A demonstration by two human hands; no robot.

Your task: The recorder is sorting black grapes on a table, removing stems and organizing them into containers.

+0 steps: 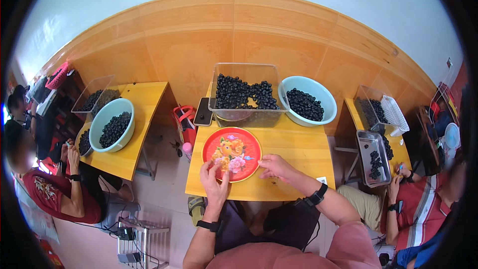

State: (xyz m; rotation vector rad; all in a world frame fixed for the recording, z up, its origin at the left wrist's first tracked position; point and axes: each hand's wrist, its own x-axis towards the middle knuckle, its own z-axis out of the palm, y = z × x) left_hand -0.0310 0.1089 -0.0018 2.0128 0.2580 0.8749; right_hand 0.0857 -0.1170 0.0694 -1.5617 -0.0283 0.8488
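A round red tray (209, 145) with a gold rim and printed flowers lies on the yellow table in front of me. My left hand (215, 182) is over its near-left edge, fingers curved and apart, with nothing visible between them. At the right rim, my right hand (278, 166) has its thumb and fingers closed on the tray's edge; part of the grip is hidden. Beyond the tray stands a clear plastic bin (249, 117) holding many small, round, shiny black pieces (234, 89). Beside it, a pale blue basin (324, 90) holds more of them.
A dark phone (203, 111) lies left of the bin. Side tables carry another blue basin (128, 129), a metal tray (367, 140) and a white basket (394, 113). One person (64, 194) works at left, another (413, 209) at right. A pink bottle (187, 148) is beside my table.
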